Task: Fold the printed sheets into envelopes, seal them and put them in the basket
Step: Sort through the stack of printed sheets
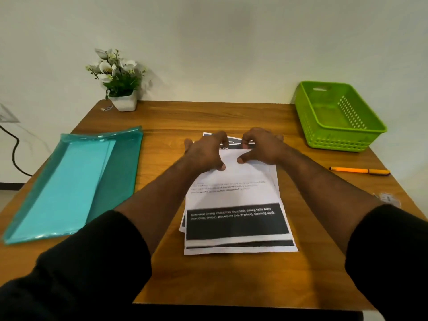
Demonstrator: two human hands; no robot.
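Observation:
A small stack of printed sheets [236, 205], white with black bands, lies in the middle of the wooden table [208, 281]. My left hand [206, 150] and my right hand [260, 145] rest on the far end of the top sheet. Thumbs and fingertips of both hands pinch its far edge, which looks slightly lifted. A green plastic basket [347, 133] stands at the far right corner, with nothing in it. A teal plastic folder [115, 181] holding light turquoise envelopes [67, 184] lies on the left.
A white pot of artificial flowers [120, 89] stands at the far left edge by the wall. An orange pen [360, 170] lies to the right of the sheets. A small clear object [389, 198] sits near the right edge.

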